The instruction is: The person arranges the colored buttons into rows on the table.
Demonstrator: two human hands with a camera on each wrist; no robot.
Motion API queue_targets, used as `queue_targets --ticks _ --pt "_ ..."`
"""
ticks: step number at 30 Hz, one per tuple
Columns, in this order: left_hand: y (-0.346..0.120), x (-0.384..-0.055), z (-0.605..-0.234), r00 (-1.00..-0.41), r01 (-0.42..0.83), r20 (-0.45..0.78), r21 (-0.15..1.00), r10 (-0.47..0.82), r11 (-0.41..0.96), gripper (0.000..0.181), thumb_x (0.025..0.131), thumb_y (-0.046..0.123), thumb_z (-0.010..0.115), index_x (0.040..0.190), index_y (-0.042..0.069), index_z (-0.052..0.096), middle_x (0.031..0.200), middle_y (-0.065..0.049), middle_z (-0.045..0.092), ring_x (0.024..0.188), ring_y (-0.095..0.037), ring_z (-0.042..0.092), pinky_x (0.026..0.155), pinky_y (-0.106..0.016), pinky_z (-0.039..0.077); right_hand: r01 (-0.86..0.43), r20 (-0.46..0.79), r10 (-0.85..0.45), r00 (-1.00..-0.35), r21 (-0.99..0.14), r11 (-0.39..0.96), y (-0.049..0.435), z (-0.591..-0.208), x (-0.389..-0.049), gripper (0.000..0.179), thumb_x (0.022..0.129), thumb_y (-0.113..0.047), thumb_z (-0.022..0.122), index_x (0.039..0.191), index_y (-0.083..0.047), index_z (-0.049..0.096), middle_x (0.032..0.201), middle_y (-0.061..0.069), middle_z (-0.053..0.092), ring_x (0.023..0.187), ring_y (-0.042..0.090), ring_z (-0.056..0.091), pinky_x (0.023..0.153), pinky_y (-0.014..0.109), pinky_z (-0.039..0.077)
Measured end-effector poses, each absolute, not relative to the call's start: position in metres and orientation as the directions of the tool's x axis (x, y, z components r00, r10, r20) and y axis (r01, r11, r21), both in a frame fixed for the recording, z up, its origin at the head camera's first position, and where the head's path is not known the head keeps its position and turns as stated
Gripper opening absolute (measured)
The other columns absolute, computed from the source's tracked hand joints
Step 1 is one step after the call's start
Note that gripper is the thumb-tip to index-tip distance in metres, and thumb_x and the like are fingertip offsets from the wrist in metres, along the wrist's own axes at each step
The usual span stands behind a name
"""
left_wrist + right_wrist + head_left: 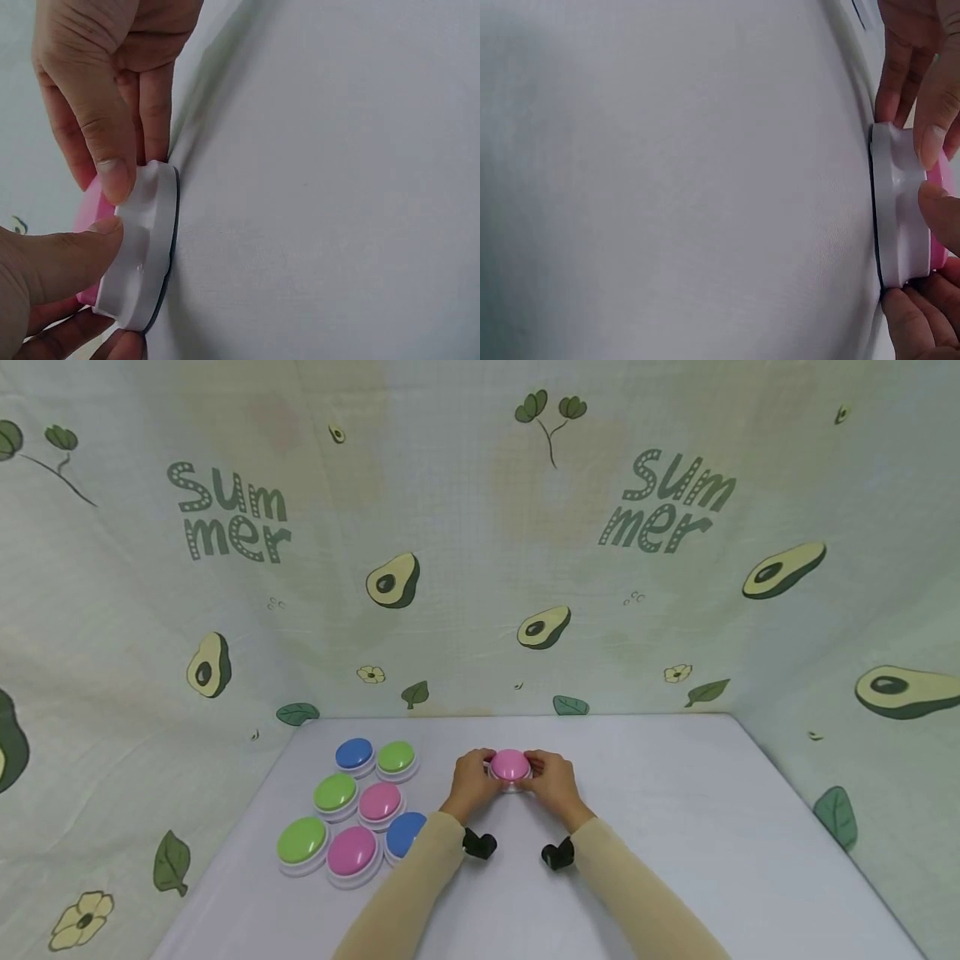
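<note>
Both hands meet around a pink push button (510, 765) with a domed top and a white round base (139, 247). My left hand (472, 783) grips its left side, and my right hand (557, 785) holds the right side. In the wrist views, the thumbs press near each other on the front of the button, while other fingers reach round its sides. Its base appears to sit flat on the white table (660, 827), dome up. The far side of the button is hidden.
Left of the hands stand several similar buttons: blue (354, 753), green (396, 757), green (335, 792), pink (380, 802), green (302, 841) and pink (352, 851). Another blue button (405, 833) is partly behind the left sleeve (420, 877). A patterned cloth (465, 510) hangs behind the table.
</note>
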State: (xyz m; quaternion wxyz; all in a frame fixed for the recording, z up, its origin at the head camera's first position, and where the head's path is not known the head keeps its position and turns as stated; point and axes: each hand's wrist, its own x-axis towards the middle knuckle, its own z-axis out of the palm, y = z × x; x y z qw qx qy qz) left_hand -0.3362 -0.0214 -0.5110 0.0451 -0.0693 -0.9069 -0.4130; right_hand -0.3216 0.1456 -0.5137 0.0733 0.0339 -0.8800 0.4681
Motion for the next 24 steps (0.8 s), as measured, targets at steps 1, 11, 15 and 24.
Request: queue_targets --ticks 1,11,15,24 --pt "-0.021 -0.337 -0.512 -0.987 0.160 0.138 0.750 0.085 0.641 0.058 0.081 0.007 0.091 0.132 -0.003 0.067 0.124 -0.018 0.069 0.107 -0.028 0.064 0.097 -0.045 0.058 -0.125 0.156 0.008 -0.988 -0.820 0.559 0.146 -0.514 -0.322 0.053 0.083 0.001 0.086 0.132 0.007 0.066 0.132 0.025 0.069 0.123 0.038 0.067 0.105 0.047 0.055" --pt "-0.023 -0.336 -0.521 -0.993 0.117 0.109 0.847 0.047 0.519 0.058 0.080 0.005 0.091 0.132 -0.002 0.066 0.123 -0.019 0.068 0.110 -0.032 0.067 0.098 -0.045 0.059 -0.086 0.106 0.013 -0.994 -0.864 0.496 0.151 -0.518 -0.325 0.052 0.085 0.002 0.084 0.133 0.009 0.065 0.134 0.027 0.066 0.127 0.040 0.064 0.107 0.046 0.053" --pt "-0.023 -0.334 -0.524 -0.997 0.082 0.069 0.860 0.044 0.503 0.059 0.081 0.008 0.091 0.134 0.001 0.066 0.126 -0.018 0.067 0.114 -0.032 0.067 0.100 -0.046 0.059 -0.064 0.085 0.021 -0.996 -0.876 0.478 0.152 -0.522 -0.323 0.052 0.087 0.001 0.083 0.135 0.008 0.064 0.136 0.027 0.065 0.129 0.040 0.063 0.107 0.045 0.053" --pt "-0.027 -0.334 -0.526 -0.993 0.115 0.120 0.879 0.018 0.462 0.055 0.080 0.007 0.093 0.130 0.004 0.071 0.120 -0.013 0.072 0.110 -0.024 0.068 0.097 -0.038 0.060 -0.083 0.099 0.019 -0.995 -0.906 0.415 0.154 -0.525 -0.324 0.055 0.085 -0.001 0.086 0.136 0.006 0.064 0.138 0.026 0.064 0.132 0.038 0.061 0.108 0.042 0.052"
